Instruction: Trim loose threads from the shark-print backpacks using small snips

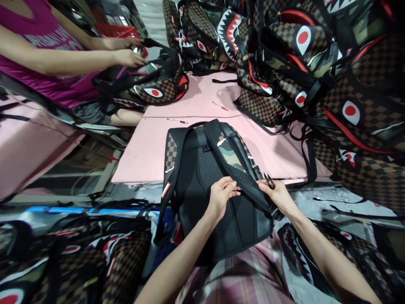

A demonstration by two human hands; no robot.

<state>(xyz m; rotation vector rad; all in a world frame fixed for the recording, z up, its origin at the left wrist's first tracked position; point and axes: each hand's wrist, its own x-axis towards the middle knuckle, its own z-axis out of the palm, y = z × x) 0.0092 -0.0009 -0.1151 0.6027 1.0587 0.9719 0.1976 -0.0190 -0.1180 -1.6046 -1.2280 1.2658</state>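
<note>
A black backpack (pixel 190 185) with checkered and camouflage trim leans on the table's near edge and my lap, its back panel and shoulder straps facing up. My left hand (pixel 222 195) is closed in a pinch at the inner edge of the right-side shoulder strap (pixel 245 179); whether a loose thread is also between the fingertips cannot be made out. On the strap's outer edge, my right hand (pixel 276 195) pinches with thumb and finger. That same hand holds small dark thread snips (pixel 269 181), their points sticking up past the fingers.
Similar backpacks are heaped on the pink table (pixel 196 99) at the right, including a checkered one (pixel 363 122). Two pens, one dark (pixel 177 120) and one red (pixel 220 106), lie on it. Across to the left, a person (pixel 41 55) handles another backpack (pixel 155 84). More bags (pixel 79 261) sit low left.
</note>
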